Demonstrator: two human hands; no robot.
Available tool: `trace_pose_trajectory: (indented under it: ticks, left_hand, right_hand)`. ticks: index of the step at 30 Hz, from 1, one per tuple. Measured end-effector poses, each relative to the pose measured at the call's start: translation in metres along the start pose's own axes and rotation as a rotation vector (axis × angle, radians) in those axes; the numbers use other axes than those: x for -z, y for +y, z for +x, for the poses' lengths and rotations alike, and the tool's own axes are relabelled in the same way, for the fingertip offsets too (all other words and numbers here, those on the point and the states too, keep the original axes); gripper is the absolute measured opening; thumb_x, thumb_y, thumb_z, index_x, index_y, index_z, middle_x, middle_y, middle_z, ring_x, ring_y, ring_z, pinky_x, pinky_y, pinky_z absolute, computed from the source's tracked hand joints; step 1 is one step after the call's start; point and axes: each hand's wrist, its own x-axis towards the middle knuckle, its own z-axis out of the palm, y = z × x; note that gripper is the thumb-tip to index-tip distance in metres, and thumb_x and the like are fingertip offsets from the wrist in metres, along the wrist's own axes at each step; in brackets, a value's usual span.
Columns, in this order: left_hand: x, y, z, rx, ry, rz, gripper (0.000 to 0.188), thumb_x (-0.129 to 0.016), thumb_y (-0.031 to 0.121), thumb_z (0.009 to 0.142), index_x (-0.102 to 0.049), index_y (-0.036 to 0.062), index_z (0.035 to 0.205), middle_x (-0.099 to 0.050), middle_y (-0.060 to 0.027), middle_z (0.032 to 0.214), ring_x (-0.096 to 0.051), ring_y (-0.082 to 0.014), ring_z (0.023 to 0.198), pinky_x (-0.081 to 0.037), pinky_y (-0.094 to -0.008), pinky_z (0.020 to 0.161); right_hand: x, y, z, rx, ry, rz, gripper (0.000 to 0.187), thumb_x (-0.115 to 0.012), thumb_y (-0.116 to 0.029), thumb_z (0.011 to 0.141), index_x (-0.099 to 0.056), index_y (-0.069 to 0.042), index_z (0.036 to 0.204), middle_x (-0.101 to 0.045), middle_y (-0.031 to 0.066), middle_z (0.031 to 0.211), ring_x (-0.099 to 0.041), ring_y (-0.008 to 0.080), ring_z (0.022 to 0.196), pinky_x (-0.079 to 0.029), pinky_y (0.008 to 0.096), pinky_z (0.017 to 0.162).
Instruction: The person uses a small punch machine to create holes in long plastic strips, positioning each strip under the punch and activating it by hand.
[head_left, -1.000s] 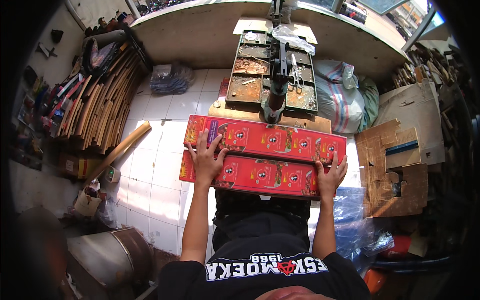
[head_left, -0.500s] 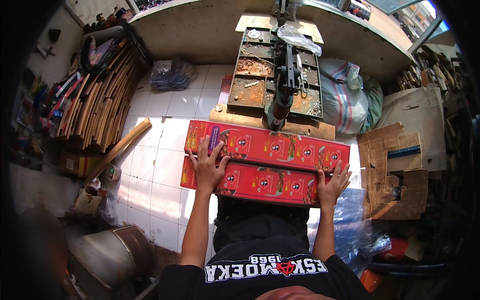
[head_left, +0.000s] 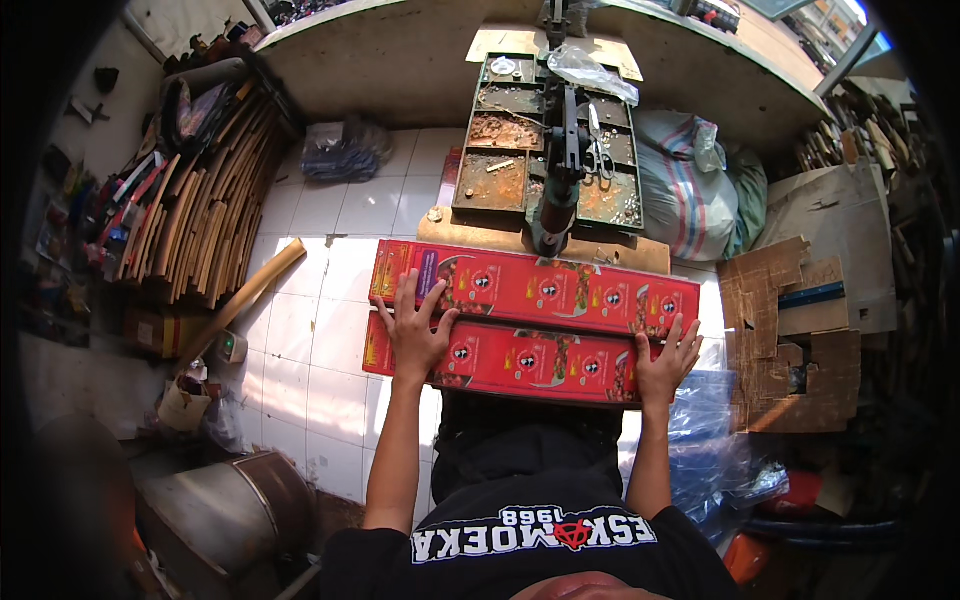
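Two long red printed panels lie side by side in front of me, a far panel [head_left: 575, 293] and a near panel [head_left: 500, 360], with a dark gap between them. My left hand [head_left: 415, 330] rests flat across both near their left part, fingers spread. At the right end, my right hand [head_left: 664, 365] also lies with fingers apart, its fingertips reaching the far panel. Neither hand grips anything. Just beyond the far panel's edge stands a dark metal press [head_left: 556, 215], its lower end close to the panel.
Behind the press is a compartmented tray [head_left: 497, 208] of small bits, with scissors [head_left: 598, 140] on it. Cardboard stacks [head_left: 200, 200] stand left; a cardboard tube [head_left: 245, 295] leans nearby. To the right are a white sack [head_left: 680, 185], cut cardboard [head_left: 770, 340] and clear plastic [head_left: 700, 430].
The view has shifted slightly. Both hands stay spread in the same places on the red panels, which show no clear movement.
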Motion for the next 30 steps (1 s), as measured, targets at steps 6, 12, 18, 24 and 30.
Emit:
trace_pose_trajectory:
  ticks: [6,12,18,24,30]
  left_hand:
    - [0.002,0.0026,-0.0004,0.01,-0.001,-0.012,0.047,-0.072,0.036,0.086,-0.062,0.0257,0.132,-0.035,-0.0093,0.157,-0.029,-0.0311,0.147,-0.005,-0.0672,0.117]
    - [0.0018,-0.0013,-0.0013,0.007,-0.02,-0.004,0.049,-0.07,0.041,0.088,-0.061,0.0263,0.134,-0.035,-0.0098,0.157,-0.028,-0.0298,0.148,-0.004,-0.0683,0.116]
    - [0.0024,0.0034,0.0026,0.01,-0.042,-0.005,0.049,-0.07,0.039,0.088,-0.061,0.0261,0.134,-0.035,-0.0102,0.156,-0.028,-0.0314,0.148,-0.004,-0.068,0.116]
    - [0.002,0.0039,0.0019,0.016,-0.027,0.012,0.049,-0.071,0.033,0.088,-0.06,0.0255,0.135,-0.035,-0.0092,0.157,-0.028,-0.0308,0.148,-0.003,-0.0653,0.118]
    - [-0.0015,0.0061,0.0026,0.007,-0.027,0.017,0.049,-0.071,0.031,0.088,-0.061,0.0243,0.135,-0.036,-0.0087,0.157,-0.029,-0.0296,0.148,-0.002,-0.0646,0.119]
  right_hand:
    - [-0.0011,-0.0008,-0.001,-0.005,0.062,0.129,0.086,-0.068,-0.054,0.087,-0.034,-0.012,0.154,-0.02,0.0217,0.161,-0.016,0.0478,0.146,-0.016,0.058,0.118]
    - [-0.0011,-0.0006,-0.0022,0.004,0.038,0.076,0.086,-0.07,-0.052,0.086,-0.036,-0.01,0.153,-0.02,0.0226,0.161,-0.017,0.0488,0.146,-0.018,0.0567,0.118]
    - [0.0032,-0.0001,-0.0017,0.016,0.014,0.008,0.087,-0.07,-0.052,0.086,-0.035,-0.01,0.153,-0.021,0.0238,0.16,-0.018,0.049,0.145,-0.02,0.0563,0.118]
    - [0.0012,-0.005,0.0025,0.007,0.071,0.152,0.098,-0.073,-0.051,0.084,-0.022,-0.007,0.157,-0.022,0.0245,0.159,-0.018,0.0489,0.145,-0.021,0.0552,0.118]
    - [0.0037,-0.0013,0.0025,0.014,0.027,0.046,0.096,-0.071,-0.051,0.085,-0.025,-0.007,0.156,-0.022,0.0236,0.16,-0.017,0.0499,0.145,-0.021,0.0557,0.118]
